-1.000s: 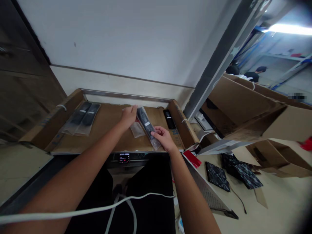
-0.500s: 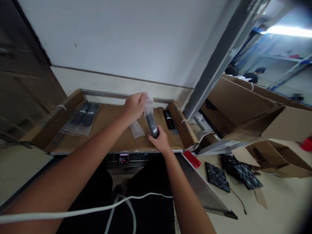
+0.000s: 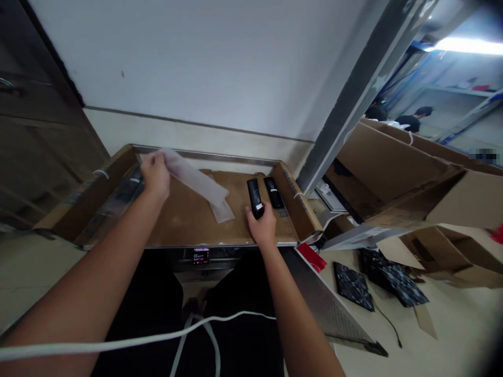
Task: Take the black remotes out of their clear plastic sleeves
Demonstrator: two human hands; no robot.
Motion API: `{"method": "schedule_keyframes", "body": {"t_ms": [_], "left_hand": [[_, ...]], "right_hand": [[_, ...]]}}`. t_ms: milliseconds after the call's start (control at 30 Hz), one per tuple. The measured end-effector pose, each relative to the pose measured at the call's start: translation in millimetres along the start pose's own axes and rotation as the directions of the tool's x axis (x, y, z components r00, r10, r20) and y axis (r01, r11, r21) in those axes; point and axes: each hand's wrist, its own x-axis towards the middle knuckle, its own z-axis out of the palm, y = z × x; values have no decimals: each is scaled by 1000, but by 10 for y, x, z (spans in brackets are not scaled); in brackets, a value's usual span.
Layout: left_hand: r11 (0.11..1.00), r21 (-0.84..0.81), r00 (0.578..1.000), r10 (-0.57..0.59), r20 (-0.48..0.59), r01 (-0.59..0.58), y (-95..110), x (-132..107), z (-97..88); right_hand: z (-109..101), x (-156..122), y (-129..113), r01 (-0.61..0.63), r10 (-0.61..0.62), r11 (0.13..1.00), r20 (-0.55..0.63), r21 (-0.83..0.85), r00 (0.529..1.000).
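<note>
My left hand (image 3: 155,175) is closed on an empty clear plastic bag (image 3: 196,180) and holds it over the left part of the cardboard-lined tray (image 3: 184,220). My right hand (image 3: 262,225) grips the near end of a bare black remote control (image 3: 255,198), which lies on the cardboard. A second bare black remote (image 3: 273,192) lies just right of it. Under my left hand, bagged remotes (image 3: 123,193) rest at the tray's left end. Another small empty bag (image 3: 222,211) lies mid-tray.
Cardboard side walls (image 3: 296,201) bound the tray, with a metal rail (image 3: 220,156) and white wall behind. Open cardboard boxes (image 3: 396,175) stand to the right. Black patterned panels (image 3: 353,285) lie on the floor. A white cable (image 3: 157,335) crosses my lap. People sit far right.
The remote has come out of its bag. My left hand swept the empty bag leftward over the bagged remotes. My right hand set the bare remote down beside the other one.
</note>
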Motion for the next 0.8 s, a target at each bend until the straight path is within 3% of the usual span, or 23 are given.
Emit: {"method": "schedule_keyframes", "body": {"t_ms": [100, 200, 300, 400, 600, 800], "left_hand": [[995, 28, 987, -89, -130, 94, -494, -104, -44], [998, 26, 989, -55, -138, 59, -728, -199, -86], [999, 17, 994, 39, -106, -38, -780, -223, -104], [997, 31, 997, 67, -50, -65, -770, -218, -102], [999, 12, 997, 46, -64, -45, -814, -200, -83], [998, -33, 998, 55, -44, -57, -894, -166, -82]], "right_hand": [[23, 0, 3, 37, -38, 998, -16, -53, 999], [81, -5, -10, 103, -106, 972, -6, -213, 994], [143, 43, -38, 130, -136, 885, 17, -447, 991], [185, 181, -43, 137, -149, 793, 30, -594, 988], [224, 485, 39, 119, -146, 723, 18, -680, 989], [221, 551, 66, 55, -106, 705, -28, -707, 994]]}}
